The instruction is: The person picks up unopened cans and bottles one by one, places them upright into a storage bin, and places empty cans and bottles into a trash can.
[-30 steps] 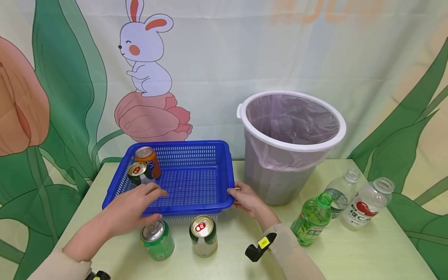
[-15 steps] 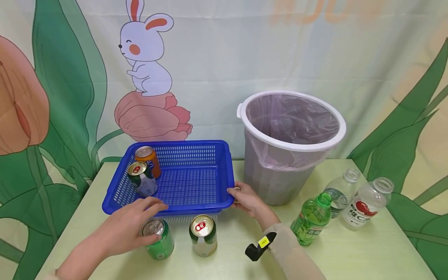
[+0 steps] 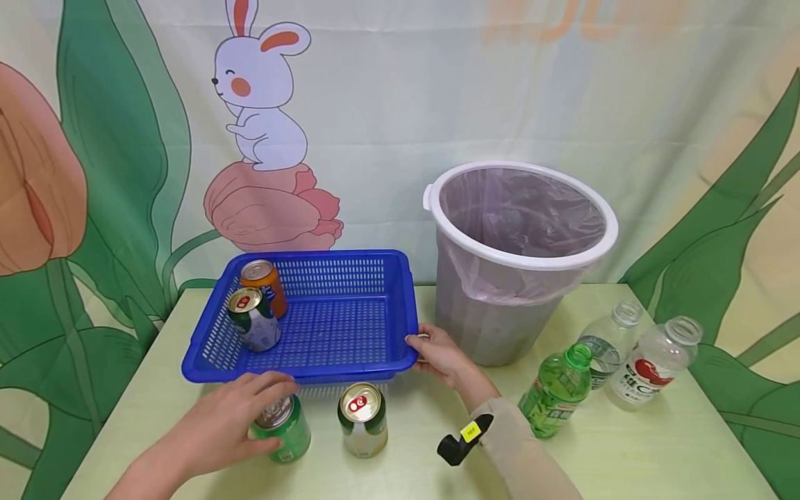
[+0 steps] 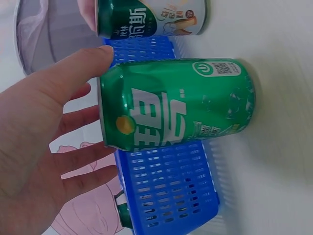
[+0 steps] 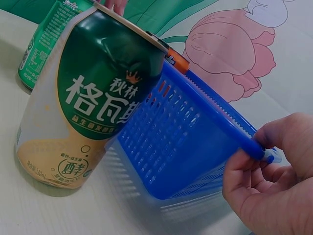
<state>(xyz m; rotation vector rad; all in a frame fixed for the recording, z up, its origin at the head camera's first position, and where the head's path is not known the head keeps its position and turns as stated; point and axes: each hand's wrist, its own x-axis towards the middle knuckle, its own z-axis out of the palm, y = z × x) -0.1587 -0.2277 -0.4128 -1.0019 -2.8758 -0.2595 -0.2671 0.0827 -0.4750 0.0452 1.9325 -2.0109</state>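
Note:
My left hand (image 3: 231, 423) is at the top of a green soda can (image 4: 176, 105), its thumb on the near side and its fingers spread behind. Whether the fingers touch the can is unclear. My right hand (image 3: 444, 357) pinches the right rim of a blue plastic basket (image 3: 337, 371), thumb on top, as the right wrist view also shows. Inside the basket, at its left, stand an orange can (image 3: 265, 285) and a dark green and silver can (image 3: 256, 323). Another green and cream can (image 3: 364, 423) stands upright in front of the basket, right of the green soda can.
A grey trash bin (image 3: 494, 319) with a plastic liner stands right of the basket. On the table's right are a green plastic bottle (image 3: 556, 392), a clear bottle (image 3: 603, 347) and a clear bottle with a red and white label (image 3: 650, 371). A printed cloth (image 3: 387, 125) hangs behind.
My left hand has moved back from over the basket's front edge and down around the top of the green soda can. My right hand keeps its hold on the rim.

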